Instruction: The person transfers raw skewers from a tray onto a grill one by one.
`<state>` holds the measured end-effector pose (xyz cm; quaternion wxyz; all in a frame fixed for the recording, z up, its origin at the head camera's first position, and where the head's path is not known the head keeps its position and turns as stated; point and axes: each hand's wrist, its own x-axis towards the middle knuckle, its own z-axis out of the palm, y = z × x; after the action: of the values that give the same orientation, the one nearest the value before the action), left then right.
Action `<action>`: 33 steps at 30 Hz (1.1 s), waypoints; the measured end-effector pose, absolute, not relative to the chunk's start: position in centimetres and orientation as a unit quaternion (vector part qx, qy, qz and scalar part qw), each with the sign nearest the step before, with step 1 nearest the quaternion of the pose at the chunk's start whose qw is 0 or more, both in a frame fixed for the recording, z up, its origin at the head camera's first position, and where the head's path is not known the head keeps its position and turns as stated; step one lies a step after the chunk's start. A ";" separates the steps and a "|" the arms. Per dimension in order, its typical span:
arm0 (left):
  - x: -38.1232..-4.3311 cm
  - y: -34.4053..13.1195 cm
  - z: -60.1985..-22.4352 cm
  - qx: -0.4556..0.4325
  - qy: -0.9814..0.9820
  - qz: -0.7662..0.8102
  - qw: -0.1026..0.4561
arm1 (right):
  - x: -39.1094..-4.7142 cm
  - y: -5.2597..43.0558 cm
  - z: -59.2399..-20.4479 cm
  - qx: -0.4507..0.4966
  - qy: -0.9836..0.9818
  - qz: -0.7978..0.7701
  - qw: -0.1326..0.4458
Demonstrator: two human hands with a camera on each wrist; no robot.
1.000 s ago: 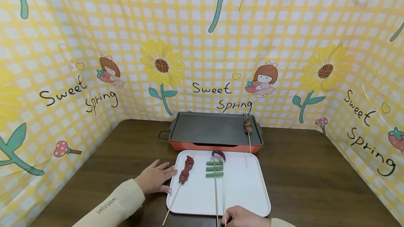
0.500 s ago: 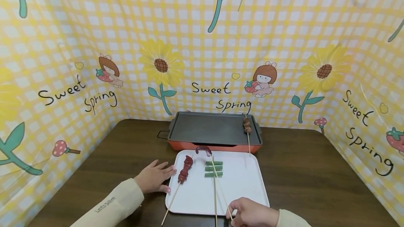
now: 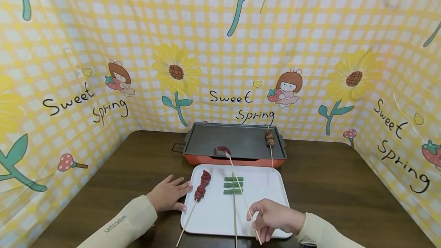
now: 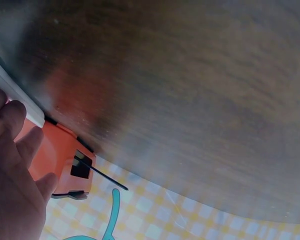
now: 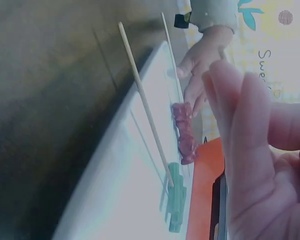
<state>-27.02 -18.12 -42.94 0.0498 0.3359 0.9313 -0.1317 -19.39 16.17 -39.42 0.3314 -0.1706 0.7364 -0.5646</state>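
Observation:
My right hand (image 3: 270, 217) pinches the stick of a skewer with a curled dark-red octopus tentacle (image 3: 222, 150) at its tip. That tip is over the near edge of the griddle (image 3: 213, 139), and the stick slants across the tray. Fingers spread, my left hand (image 3: 170, 193) touches the left rim of the white tray (image 3: 265, 186). A red meat skewer (image 3: 202, 185) lies on the tray's left side. The green vegetable skewer (image 3: 233, 185) lies mid-tray, crossed by the held stick. In the right wrist view my fingers (image 5: 250, 120) hide the held stick.
On the griddle's right side lies a browned meat skewer (image 3: 270, 139), its stick reaching over the front edge toward the tray. A wire handle (image 3: 177, 147) juts from the griddle's left end. A checked cloth (image 3: 220, 64) hangs behind the brown table (image 3: 330, 186).
My right hand has lifted the octopus skewer and moved it forward, its tip swinging left from the tray to over the griddle's near edge. My left hand has stayed in place.

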 end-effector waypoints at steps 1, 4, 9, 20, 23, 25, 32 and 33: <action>-27.0 -18.1 -42.9 0.336 0.931 -0.132 0.050 | -19.6 16.1 -39.3 -0.168 0.739 -0.562 0.332; -27.1 -18.1 -43.0 0.337 0.931 -0.130 0.051 | -20.2 15.9 -38.9 -0.158 0.746 -0.554 0.334; -27.1 -18.1 -42.9 0.337 0.930 -0.137 0.050 | -21.4 15.5 -38.1 -0.141 0.753 -0.546 0.339; -27.0 -18.1 -42.6 0.345 0.928 -0.128 0.048 | -24.3 14.7 -37.7 -0.128 0.772 -0.537 0.314; -27.0 -18.2 -42.7 0.343 0.929 -0.130 0.048 | -25.1 14.3 -37.8 -0.126 0.779 -0.535 0.302; -27.1 -18.1 -42.8 0.345 0.928 -0.131 0.046 | -25.7 14.0 -37.9 -0.124 0.787 -0.531 0.290; -27.1 -18.1 -42.9 0.342 0.928 -0.140 0.049 | -27.5 13.0 -37.8 -0.100 0.804 -0.521 0.270; -27.1 -18.2 -42.9 0.341 0.928 -0.140 0.050 | -27.7 12.9 -37.9 -0.097 0.803 -0.523 0.268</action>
<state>-27.09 -18.18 -42.90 0.0497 0.3409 0.9282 -0.1404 -27.72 12.87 -37.87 0.2678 -0.0969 0.8031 -0.5233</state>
